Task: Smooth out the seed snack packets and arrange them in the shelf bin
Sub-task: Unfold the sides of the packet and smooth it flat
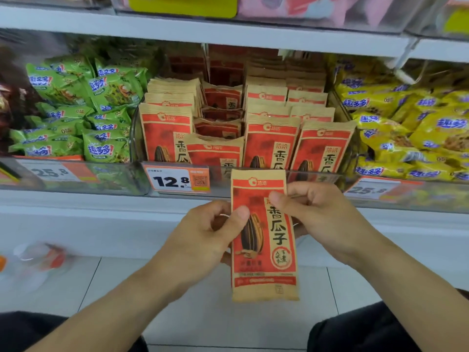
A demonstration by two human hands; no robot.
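Both hands hold one seed packet (264, 235) upright in front of the shelf, near the person. The left hand (215, 224) pinches its left edge with the thumb on the front. The right hand (312, 207) pinches its right edge the same way. Farther back, the clear bin (134, 138) holds more red and tan packets (271, 141) standing in rows. A price tag (177, 180) reads 12.8.

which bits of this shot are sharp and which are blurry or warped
Head view: the red and tan paper seed packet, held by the left hand and right hand, is sharp, as is the white 12.8 price tag; the green snack packs and yellow snack packs toward the edges are soft, the shelf edge bows from the wide lens, and the clear bin front shows faint glare.
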